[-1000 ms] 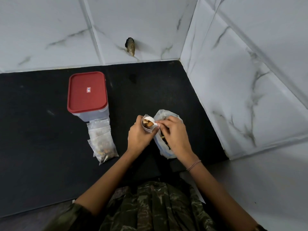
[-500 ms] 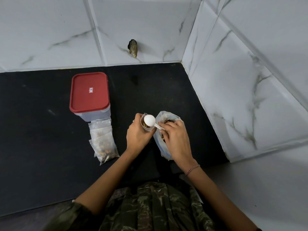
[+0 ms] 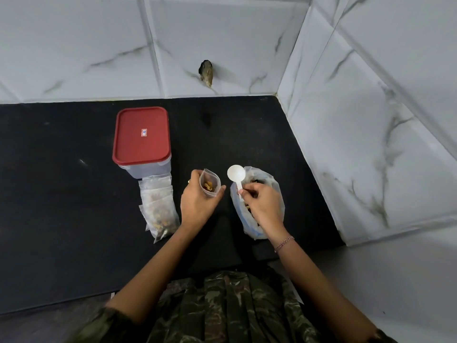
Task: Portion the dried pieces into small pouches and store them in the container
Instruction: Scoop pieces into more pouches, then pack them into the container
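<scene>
My left fingers grip the open pouch; my right fingers pinch the empty spoon, supply bag right beneath them, pouch just left.

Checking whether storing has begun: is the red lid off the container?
No, the red lid sits closed on the container, with filled pouches lying outside it.

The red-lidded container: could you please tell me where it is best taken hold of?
Probably take the container across its left and right walls, under the lid, from above: that is its narrower span, and filled pouches lie at its near wall.
</scene>
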A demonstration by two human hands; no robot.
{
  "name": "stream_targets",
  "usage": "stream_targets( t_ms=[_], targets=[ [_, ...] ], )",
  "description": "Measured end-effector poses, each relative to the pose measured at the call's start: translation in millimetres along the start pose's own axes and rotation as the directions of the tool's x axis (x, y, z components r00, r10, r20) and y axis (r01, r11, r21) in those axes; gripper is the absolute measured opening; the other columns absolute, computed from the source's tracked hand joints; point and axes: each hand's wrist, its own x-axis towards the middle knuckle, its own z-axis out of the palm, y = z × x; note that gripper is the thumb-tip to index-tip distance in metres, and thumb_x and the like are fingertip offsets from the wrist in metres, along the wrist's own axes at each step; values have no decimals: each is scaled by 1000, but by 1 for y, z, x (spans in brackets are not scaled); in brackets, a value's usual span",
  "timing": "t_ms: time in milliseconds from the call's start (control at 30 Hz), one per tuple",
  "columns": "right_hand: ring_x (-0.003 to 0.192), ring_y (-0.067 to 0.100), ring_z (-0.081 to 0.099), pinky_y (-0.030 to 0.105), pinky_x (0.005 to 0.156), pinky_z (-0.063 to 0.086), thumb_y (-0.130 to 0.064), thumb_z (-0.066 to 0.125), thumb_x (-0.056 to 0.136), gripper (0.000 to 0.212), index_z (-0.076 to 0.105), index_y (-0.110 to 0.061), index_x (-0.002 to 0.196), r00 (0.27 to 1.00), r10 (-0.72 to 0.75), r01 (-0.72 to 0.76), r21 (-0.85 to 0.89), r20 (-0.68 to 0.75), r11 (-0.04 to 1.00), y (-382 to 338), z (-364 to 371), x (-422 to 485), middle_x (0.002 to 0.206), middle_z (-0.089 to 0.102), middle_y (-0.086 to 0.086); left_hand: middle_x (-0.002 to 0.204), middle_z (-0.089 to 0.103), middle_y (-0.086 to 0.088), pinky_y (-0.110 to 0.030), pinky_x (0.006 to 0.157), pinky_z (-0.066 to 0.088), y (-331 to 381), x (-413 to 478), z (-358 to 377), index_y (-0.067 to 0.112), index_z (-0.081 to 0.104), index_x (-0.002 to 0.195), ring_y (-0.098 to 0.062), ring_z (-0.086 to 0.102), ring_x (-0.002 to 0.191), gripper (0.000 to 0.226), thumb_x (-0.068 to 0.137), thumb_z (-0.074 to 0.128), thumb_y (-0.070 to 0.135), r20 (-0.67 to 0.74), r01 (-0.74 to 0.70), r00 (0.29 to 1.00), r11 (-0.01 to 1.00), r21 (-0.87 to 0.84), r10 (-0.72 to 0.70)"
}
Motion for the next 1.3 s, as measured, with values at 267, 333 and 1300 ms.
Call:
stream_targets(
  t_ms=[267, 333, 1300],
  targets=[
    [78, 21, 67, 39, 75, 56, -7, 55, 90, 14, 68, -5, 84, 959, 55, 30, -290, 278, 957, -7, 56, 15, 83, 68, 9, 95, 60, 7, -31, 71, 52, -12, -8, -21, 22, 44, 108, -12, 61, 84, 47, 77, 76, 40, -125, -61, 991, 998, -33, 56],
    [73, 20, 63, 35, 68, 54, -5, 50, 89, 19, 63, -6, 76, 949, 64, 60, -379, 308, 924, -5, 68, 14, 75, 62, 6, 93, 60, 7, -28, 71, 52, -11, -9, -23, 22, 44, 106, -8, 61, 82, 47, 77, 77, 39, -146, -44, 989, 996, -81, 32],
    [88, 12, 52, 15, 78, 37, -14, 53, 94, 20, 69, -3, 100, 871, -418, 470, -189, 259, 862, -38, 8, 11, 100, 57, 5, 95, 62, 12, -25, 73, 54, 3, -2, -19, 14, 43, 116, -3, 63, 86, 61, 71, 83, 21, 54, -40, 997, 978, -206, 53]
  ],
)
